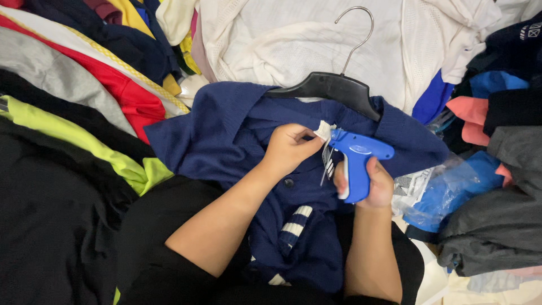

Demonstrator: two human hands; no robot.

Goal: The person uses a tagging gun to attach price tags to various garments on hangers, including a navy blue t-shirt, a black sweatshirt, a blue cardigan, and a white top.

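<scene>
A navy blue shirt (226, 133) on a black plastic hanger (333, 89) with a metal hook lies in front of me on a heap of clothes. My right hand (372, 183) grips a blue tagging gun (357, 161), its tip pointed left at the shirt's collar. My left hand (288, 149) pinches a small white label (324, 131) at the collar, right against the gun's tip. A paper tag (328, 159) hangs just below the gun's nose. The shirt has a dark button and a striped white-and-navy cuff (293, 226) lower down.
Clothes are piled all around: white knitwear (293, 39) behind, red (121, 85), grey and neon-yellow (73, 138) garments at left, black fabric (51, 226) at lower left. At right lie blue garments in clear plastic bags (446, 192) and grey and coral pieces.
</scene>
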